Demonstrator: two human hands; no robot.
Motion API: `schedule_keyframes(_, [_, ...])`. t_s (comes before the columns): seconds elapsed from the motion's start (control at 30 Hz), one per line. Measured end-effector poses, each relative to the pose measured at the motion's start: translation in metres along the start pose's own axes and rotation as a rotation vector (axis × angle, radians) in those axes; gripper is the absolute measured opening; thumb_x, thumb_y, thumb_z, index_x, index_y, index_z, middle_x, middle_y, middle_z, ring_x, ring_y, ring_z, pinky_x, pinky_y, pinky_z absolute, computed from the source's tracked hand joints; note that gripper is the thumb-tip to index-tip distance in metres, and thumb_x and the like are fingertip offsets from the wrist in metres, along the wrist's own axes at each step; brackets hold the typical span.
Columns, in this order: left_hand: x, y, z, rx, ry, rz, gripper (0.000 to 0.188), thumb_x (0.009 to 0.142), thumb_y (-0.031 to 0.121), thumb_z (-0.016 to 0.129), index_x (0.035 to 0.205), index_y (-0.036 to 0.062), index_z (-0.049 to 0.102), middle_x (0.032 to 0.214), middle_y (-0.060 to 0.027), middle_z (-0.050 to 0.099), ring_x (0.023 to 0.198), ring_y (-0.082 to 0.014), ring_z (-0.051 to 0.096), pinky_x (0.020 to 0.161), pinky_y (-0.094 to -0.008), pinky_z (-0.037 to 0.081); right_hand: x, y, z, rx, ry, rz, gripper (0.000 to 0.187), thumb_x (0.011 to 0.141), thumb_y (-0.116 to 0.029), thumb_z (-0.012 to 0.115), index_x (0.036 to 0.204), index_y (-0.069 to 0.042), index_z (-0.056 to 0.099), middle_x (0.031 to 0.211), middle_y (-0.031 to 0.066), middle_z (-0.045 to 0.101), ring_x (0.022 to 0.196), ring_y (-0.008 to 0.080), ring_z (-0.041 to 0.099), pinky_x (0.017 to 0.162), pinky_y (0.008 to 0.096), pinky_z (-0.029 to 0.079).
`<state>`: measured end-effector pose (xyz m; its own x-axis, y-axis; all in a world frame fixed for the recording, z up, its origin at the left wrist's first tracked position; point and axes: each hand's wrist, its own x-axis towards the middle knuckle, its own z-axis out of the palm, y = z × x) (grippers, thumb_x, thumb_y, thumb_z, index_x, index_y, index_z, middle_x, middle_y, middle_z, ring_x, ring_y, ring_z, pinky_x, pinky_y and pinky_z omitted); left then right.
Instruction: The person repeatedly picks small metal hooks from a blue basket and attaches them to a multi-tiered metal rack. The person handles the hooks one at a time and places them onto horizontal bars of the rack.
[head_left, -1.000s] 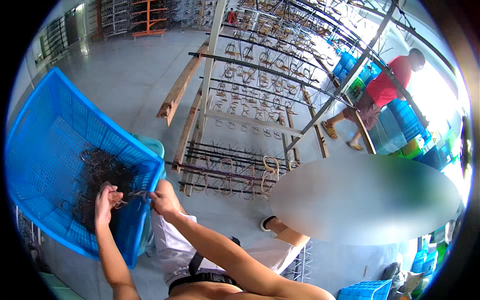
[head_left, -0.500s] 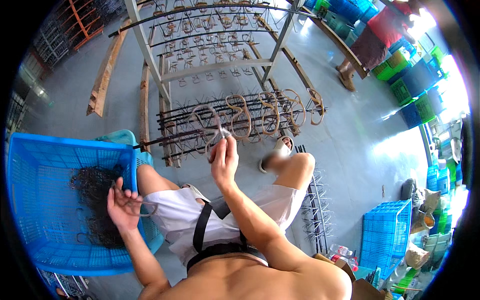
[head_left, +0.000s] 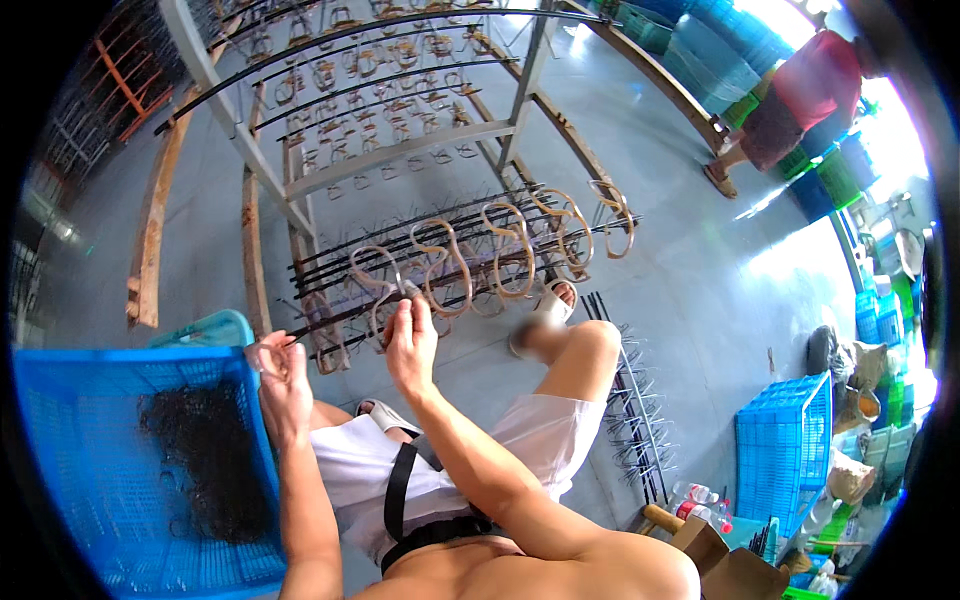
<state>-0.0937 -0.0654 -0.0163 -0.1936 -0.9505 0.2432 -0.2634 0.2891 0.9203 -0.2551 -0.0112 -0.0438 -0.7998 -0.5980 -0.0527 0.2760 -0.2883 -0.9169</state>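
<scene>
A worker's right hand (head_left: 410,352) pinches a pale curved loop (head_left: 397,268) at a black rod (head_left: 330,320); the left hand (head_left: 288,388) (grip unclear from here) hovers by a blue crate (head_left: 75,470).

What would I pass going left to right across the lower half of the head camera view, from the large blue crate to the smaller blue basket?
Large blue crate, left hand, right hand, white sandal, spiky black rods, plastic bottles, smaller blue basket.
</scene>
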Motion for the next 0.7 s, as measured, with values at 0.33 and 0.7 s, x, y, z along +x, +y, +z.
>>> schedule_keyframes(0.33, [0.008,-0.022,0.006,0.116,0.152,0.161,0.023,0.095,0.011,0.044,0.108,-0.0066,0.045,0.107,-0.0157,0.045,0.089,-0.0220,0.056,0.075,-0.0289,0.052,-0.003,-0.009,0.020,-0.053,0.141,0.005,0.020,0.095,-0.021,0.048,0.098,-0.002,0.053,0.062,-0.0025,0.046,0.055,0.0048,0.041,0.047,0.0225,0.035])
schedule_keyframes(0.7, [-0.002,-0.007,0.007,0.048,0.111,0.005,0.021,0.093,0.009,0.047,0.110,-0.0033,0.049,0.106,-0.0150,0.052,0.086,-0.0212,0.059,0.076,-0.0295,0.052,-0.004,0.000,0.006,-0.219,-0.055,-0.179,0.027,0.092,-0.010,0.047,0.115,0.003,0.053,0.072,0.0090,0.050,0.066,0.0108,0.046,0.059,0.0259,0.043])
